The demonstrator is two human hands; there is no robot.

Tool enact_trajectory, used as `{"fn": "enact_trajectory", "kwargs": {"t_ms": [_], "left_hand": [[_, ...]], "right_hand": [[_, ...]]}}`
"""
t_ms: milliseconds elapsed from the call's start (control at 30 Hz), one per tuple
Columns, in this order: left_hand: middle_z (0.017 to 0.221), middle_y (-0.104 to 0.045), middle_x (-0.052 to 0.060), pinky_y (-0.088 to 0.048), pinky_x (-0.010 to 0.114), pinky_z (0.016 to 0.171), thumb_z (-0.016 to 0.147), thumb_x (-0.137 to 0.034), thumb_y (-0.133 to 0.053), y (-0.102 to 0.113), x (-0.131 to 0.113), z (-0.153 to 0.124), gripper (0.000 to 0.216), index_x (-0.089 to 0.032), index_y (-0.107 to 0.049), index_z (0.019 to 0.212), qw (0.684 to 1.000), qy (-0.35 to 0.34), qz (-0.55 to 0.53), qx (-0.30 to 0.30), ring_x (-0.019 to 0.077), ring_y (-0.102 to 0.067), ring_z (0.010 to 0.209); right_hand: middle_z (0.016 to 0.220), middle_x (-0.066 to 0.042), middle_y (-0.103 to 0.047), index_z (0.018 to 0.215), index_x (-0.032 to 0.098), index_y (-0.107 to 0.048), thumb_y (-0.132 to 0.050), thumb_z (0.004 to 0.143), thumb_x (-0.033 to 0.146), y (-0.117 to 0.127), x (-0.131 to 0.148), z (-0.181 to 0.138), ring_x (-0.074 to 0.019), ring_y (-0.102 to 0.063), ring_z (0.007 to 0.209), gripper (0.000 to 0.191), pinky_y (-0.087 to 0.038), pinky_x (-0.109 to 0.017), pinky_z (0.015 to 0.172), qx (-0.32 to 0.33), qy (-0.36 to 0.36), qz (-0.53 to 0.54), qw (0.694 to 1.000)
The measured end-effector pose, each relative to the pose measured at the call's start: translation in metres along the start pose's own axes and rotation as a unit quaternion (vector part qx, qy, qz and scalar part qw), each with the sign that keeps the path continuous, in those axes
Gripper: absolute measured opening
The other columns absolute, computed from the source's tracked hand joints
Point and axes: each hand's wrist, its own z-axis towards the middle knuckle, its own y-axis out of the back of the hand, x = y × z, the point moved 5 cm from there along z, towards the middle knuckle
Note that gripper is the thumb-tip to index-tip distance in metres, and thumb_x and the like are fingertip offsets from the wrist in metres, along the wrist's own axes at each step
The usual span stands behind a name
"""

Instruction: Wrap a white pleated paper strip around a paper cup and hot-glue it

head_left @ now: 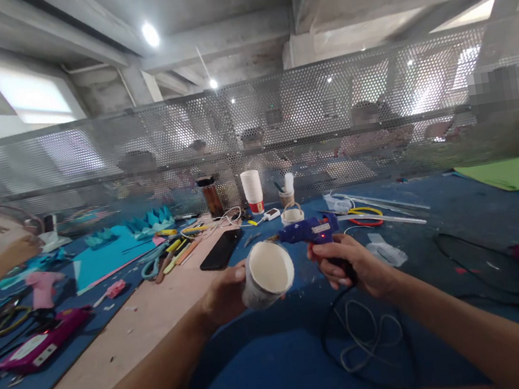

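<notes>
My left hand [225, 294] is closed around a paper cup [257, 279], tilted so that its pale inside faces me. A blue hot glue gun [306, 231] with a small red light is gripped in my right hand [347, 259]. Its nozzle points left and lies at the far rim of the cup; whether it touches cannot be told. Behind the gun stands a small cup with a looped handle [292, 214]. A pale cord [369, 340] lies coiled on the blue mat below my right hand, next to a dark cable.
A black phone [222, 250], scissors [155, 262] and pens lie left of centre. A cup stack [253, 192] and dark bottle [210, 196] stand before the perforated divider [172, 129]. At left, a co-worker's arm [1, 265] reaches over blue paper and a pink glue gun [43, 295]. Green paper [515, 176] lies right.
</notes>
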Motion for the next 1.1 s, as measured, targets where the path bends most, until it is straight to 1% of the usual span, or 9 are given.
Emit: {"fn": "enact_trajectory", "kwargs": {"t_ms": [133,233,433,633,767,967,1100], "left_hand": [[0.108,-0.076,0.018,-0.052,0.034,0.080,0.076,-0.048,-0.068,0.0035,0.0026,-0.0018,0.060,-0.008,-0.066,0.120,1.000,0.006,0.004,0.004,0.0298,-0.073,0.092],[0.111,-0.075,0.019,-0.051,0.035,0.079,0.076,-0.047,-0.068,0.0047,0.0036,-0.0028,0.062,-0.008,-0.064,0.124,1.000,0.010,0.002,0.006,0.0304,-0.072,0.093],[0.110,-0.076,0.018,-0.051,0.034,0.080,0.075,-0.049,-0.069,0.0011,0.0023,-0.0023,0.058,-0.009,-0.068,0.117,1.000,0.012,0.001,0.009,0.0286,-0.073,0.092],[0.110,-0.077,0.018,-0.052,0.034,0.079,0.076,-0.049,-0.068,0.0013,0.0024,-0.0015,0.058,-0.009,-0.068,0.118,1.000,0.010,0.001,0.008,0.0285,-0.074,0.091],[0.109,-0.077,0.018,-0.052,0.034,0.078,0.075,-0.048,-0.069,0.0006,0.0016,-0.0006,0.058,-0.010,-0.068,0.118,1.000,0.009,-0.004,0.006,0.0286,-0.074,0.090],[0.104,-0.077,0.015,-0.051,0.034,0.079,0.076,-0.048,-0.068,-0.0024,-0.0010,0.0010,0.061,-0.013,-0.065,0.125,1.000,0.008,-0.011,0.005,0.0284,-0.074,0.090],[0.107,-0.077,0.016,-0.051,0.035,0.080,0.077,-0.049,-0.068,0.0022,0.0002,0.0002,0.062,-0.013,-0.063,0.128,1.000,0.004,-0.001,0.004,0.0290,-0.073,0.091]], "right_hand": [[0.045,0.010,-0.041,0.088,0.015,-0.068,-0.067,0.089,0.036,-0.0001,-0.0018,-0.0007,-0.0046,-0.032,0.036,0.021,-0.041,-0.020,0.044,0.013,-0.017,0.022,1.000],[0.044,0.010,-0.041,0.087,0.015,-0.068,-0.067,0.090,0.035,-0.0004,-0.0021,-0.0008,-0.0046,-0.032,0.036,0.021,-0.041,-0.020,0.045,0.017,-0.018,0.024,0.999],[0.044,0.010,-0.041,0.088,0.015,-0.068,-0.066,0.090,0.035,-0.0007,-0.0015,0.0007,-0.0048,-0.032,0.035,0.021,-0.040,-0.020,0.044,0.019,-0.012,0.023,0.999],[0.044,0.010,-0.041,0.088,0.015,-0.067,-0.067,0.090,0.035,0.0011,-0.0021,-0.0002,-0.0049,-0.033,0.036,0.020,-0.042,-0.021,0.046,0.017,-0.010,0.020,1.000],[0.044,0.010,-0.041,0.088,0.015,-0.067,-0.066,0.090,0.035,0.0018,-0.0020,0.0005,-0.0049,-0.032,0.036,0.020,-0.041,-0.021,0.045,0.020,-0.005,0.019,1.000],[0.045,0.010,-0.042,0.086,0.015,-0.065,-0.067,0.089,0.036,-0.0001,-0.0014,0.0006,-0.0046,-0.032,0.035,0.021,-0.040,-0.020,0.044,0.026,-0.009,0.008,1.000],[0.046,0.010,-0.043,0.087,0.016,-0.065,-0.067,0.089,0.039,-0.0003,-0.0006,0.0008,-0.0046,-0.031,0.035,0.023,-0.040,-0.020,0.045,0.020,-0.005,-0.004,1.000]]}}
